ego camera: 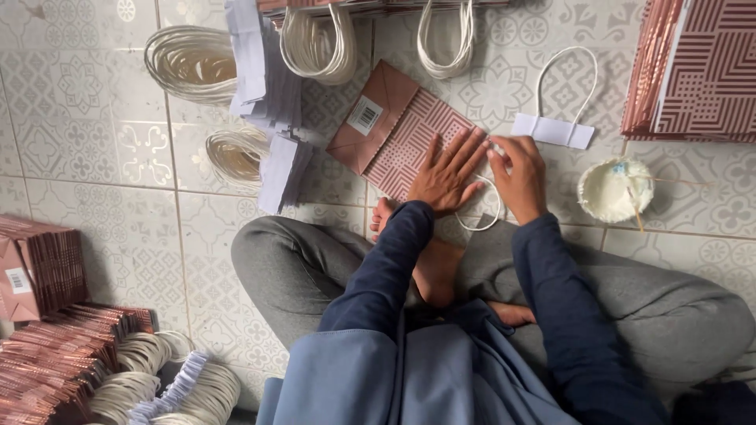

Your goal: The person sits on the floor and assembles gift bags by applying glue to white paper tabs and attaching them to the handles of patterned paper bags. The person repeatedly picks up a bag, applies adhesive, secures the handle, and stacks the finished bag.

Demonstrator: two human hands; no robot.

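1. While I sit cross-legged on the floor, my left hand [443,175] lies flat, fingers spread, on the near end of a folded paper bag [398,130] with a rose-and-white striped pattern. It pins the bag to the tiles just in front of my bare feet.
2. Beside it, touching the same edge of the bag, my right hand [520,175] has its fingertips pinched together at the bag's mouth. A white cord handle [482,206] loops out from under my hands toward my knees, but I cannot tell whether the pinch is on the cord itself or on its paper strip.
3. I judge this bag to be midway: one handle is being pressed on at the mouth, and it is not yet stacked with the others.
4. Just right of my right hand sits a small white bowl of paste [615,189] with a thin stick resting in it.
5. A little beyond, a loose handle on a white paper strip [554,126] lies ready, so more fitting is left.
6. Farther off, bundles of cord handles [191,63] and stacks of white strips wait, and flat bags are piled at far right [693,71] and at my near left [43,267].
7. Everything rests on a floor of pale patterned tiles [87,126]; no walls or furniture show.
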